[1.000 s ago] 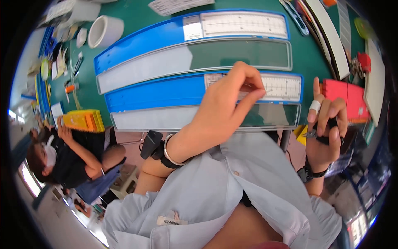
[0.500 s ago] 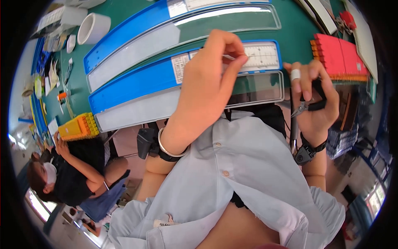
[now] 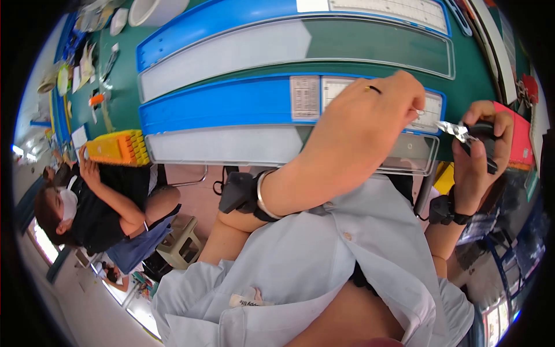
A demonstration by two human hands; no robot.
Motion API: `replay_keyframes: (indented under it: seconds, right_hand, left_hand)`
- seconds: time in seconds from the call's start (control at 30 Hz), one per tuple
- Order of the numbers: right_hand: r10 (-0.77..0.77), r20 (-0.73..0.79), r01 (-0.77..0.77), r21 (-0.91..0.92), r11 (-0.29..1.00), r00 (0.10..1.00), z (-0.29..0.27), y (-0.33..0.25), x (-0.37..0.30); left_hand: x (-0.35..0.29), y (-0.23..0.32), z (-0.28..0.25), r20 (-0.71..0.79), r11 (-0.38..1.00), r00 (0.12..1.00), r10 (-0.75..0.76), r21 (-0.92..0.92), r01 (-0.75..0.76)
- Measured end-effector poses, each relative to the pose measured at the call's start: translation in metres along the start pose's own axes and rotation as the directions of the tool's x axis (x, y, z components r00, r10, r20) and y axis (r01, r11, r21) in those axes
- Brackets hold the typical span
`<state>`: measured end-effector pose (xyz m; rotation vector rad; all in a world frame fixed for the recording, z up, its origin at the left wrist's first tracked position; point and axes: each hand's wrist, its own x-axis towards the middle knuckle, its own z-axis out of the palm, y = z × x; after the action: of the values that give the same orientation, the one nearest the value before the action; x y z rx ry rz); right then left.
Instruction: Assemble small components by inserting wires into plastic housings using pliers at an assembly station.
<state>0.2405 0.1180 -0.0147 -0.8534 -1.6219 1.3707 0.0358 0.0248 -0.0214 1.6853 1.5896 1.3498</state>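
Observation:
My left hand (image 3: pixel 370 124) reaches over the right end of the nearer long blue case (image 3: pixel 231 104), its fingertips pinched together. At those fingertips shows a tiny shiny bit, too small to name. My right hand (image 3: pixel 483 147), at the case's right end, grips a pair of small nippers (image 3: pixel 461 132) with black handles. The metal jaws point left toward my left fingertips, apart from them. Inside the case lie a printed label (image 3: pixel 305 97) and a white gridded strip (image 3: pixel 338 87), partly hidden by my left hand. Its clear lid (image 3: pixel 225 144) lies along the near side.
Beyond lie a second blue case (image 3: pixel 231 32) and its clear lid (image 3: pixel 231 65). Red folded pieces (image 3: pixel 517 136) sit to the right, a yellow bundle (image 3: pixel 113 149) to the left. A white round container (image 3: pixel 156 10) stands far left. A masked person (image 3: pixel 110 214) sits at left.
My right hand has risen to the case's end, bringing the nippers' jaws up near my left fingertips. My left hand has shifted right along the strip. The whole view has shifted.

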Motion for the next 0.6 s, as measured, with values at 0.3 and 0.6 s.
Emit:
replay_keyframes:
  seconds: [0.3, 0.6]
  right_hand:
    - [0.015, 0.026, -0.017, 0.095, 0.995, 1.000, 0.008, 0.002, 0.005]
    - [-0.025, 0.026, 0.022, 0.087, 0.996, 0.999, 0.007, 0.003, 0.002]
  left_hand:
    - [0.001, 0.000, -0.008, 0.022, 0.973, 0.983, -0.184, -0.139, 0.185]
    - [0.000, 0.001, -0.007, 0.038, 0.992, 0.991, -0.129, -0.013, 0.129]
